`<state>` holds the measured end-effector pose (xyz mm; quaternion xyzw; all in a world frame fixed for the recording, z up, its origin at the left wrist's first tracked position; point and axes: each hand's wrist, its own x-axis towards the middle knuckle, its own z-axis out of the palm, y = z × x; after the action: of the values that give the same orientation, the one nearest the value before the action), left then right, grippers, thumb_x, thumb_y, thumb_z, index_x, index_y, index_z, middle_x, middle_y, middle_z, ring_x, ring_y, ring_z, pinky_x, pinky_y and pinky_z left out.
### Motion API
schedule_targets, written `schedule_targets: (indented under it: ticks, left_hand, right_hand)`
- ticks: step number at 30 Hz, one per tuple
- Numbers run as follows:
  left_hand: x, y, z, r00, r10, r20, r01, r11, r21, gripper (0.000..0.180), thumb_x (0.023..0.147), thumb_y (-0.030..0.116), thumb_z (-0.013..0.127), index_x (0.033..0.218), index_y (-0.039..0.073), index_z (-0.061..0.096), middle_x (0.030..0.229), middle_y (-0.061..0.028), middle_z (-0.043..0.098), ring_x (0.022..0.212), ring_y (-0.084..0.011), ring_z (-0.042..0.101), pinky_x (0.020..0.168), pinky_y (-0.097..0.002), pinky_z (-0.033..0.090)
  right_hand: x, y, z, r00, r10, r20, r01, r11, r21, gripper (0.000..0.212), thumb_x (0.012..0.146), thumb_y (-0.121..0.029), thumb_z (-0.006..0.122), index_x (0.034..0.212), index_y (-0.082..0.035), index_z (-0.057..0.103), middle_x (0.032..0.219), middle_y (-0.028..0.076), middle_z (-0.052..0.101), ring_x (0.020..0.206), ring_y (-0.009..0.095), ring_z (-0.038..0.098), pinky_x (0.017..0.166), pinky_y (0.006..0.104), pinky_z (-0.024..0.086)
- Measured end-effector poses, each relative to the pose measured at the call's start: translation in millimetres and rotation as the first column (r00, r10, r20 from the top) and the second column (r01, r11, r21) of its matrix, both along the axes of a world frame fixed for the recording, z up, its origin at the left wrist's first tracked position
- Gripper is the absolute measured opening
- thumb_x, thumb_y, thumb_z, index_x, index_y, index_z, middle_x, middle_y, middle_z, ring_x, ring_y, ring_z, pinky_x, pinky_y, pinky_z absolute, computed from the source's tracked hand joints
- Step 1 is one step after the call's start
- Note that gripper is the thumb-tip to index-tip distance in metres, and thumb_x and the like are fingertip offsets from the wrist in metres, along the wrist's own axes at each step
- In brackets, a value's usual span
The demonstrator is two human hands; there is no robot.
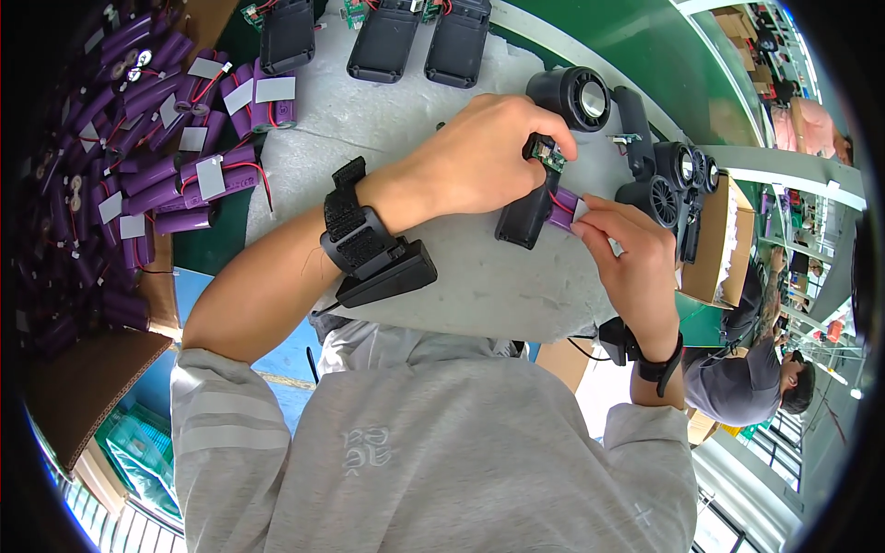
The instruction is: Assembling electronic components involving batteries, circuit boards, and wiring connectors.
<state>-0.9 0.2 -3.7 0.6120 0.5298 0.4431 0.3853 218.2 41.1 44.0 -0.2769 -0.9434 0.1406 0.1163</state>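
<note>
My left hand (479,152) is closed over the upper end of a black plastic housing (528,217), tilted above the pale foam sheet. A small green circuit board (549,157) with a red wire shows at the housing's top, by my left thumb and forefinger. Against the housing's right side is a purple battery pack (560,208) with a white patch. My right hand (636,258) pinches this pack at its right end between thumb and fingers. Part of the pack is hidden behind the housing and my right fingertips.
Many purple battery packs (147,180) with red wires fill a cardboard box at left. Several black housings (383,41) lie at the far edge. Round black fan units (576,97) stand at right, near an open carton (724,244). A person (747,382) sits farther right.
</note>
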Motion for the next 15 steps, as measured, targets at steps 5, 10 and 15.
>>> schedule_targets:
  ticks: [5,10,15]
  left_hand:
    - [1,1,-1,1.000,-0.005,0.003,0.005,1.000,0.023,0.025,0.076,0.001,0.062,0.099,0.006,0.071,0.088,-0.0198,0.067,0.081,-0.0343,0.065,0.075,-0.0404,0.050]
    - [0,2,-4,1.000,0.003,0.003,-0.003,0.997,0.076,0.027,0.074,-0.002,0.061,0.098,0.007,0.069,0.081,-0.0079,0.062,0.065,-0.0149,0.056,0.062,-0.0295,0.047]
    - [-1,2,0,0.999,-0.011,0.033,0.012,1.000,-0.023,0.025,0.076,0.000,0.061,0.098,0.006,0.071,0.085,-0.0190,0.067,0.078,-0.0320,0.065,0.073,-0.0391,0.050]
  right_hand:
    - [0,-8,-10,1.000,-0.026,-0.012,0.025,0.998,-0.050,0.012,0.081,0.004,0.065,0.090,0.003,0.057,0.104,0.017,0.062,0.076,0.030,0.063,0.066,0.0364,0.050]
    - [-3,-8,-15,0.999,0.040,0.009,-0.040,0.998,0.052,0.014,0.083,0.009,0.056,0.094,0.003,0.050,0.105,0.018,0.055,0.082,0.034,0.059,0.070,0.0397,0.049]
    - [3,-7,-13,0.997,-0.072,0.019,0.071,0.997,0.024,0.017,0.083,0.008,0.054,0.098,0.003,0.049,0.105,0.020,0.054,0.087,0.037,0.057,0.074,0.0412,0.048]
